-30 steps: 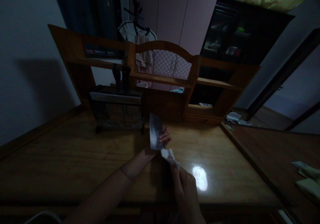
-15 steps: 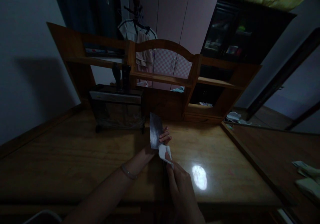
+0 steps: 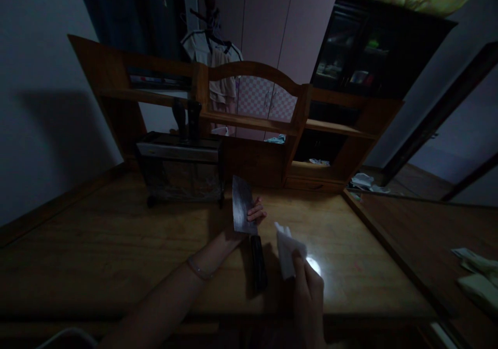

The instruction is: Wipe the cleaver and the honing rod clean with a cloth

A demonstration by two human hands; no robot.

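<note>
Dim room, glossy wooden desk [image 3: 116, 245]. Left hand [image 3: 257, 215] mostly hidden behind cleaver [image 3: 241, 210], fingers curled over blade; right hand [image 3: 308, 289] pinches white tissue [image 3: 286, 248].

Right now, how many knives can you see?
1 clearly: the cleaver, its blade in the left hand. Two dark handles in the rack behind could be more.

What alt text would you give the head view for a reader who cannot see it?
A person's left hand grips a cleaver by its blade at a wooden desk, dark handle toward the camera, while the right hand holds a white tissue beside it, not touching. A knife rack and shelf unit stand behind in the dim room.
</note>
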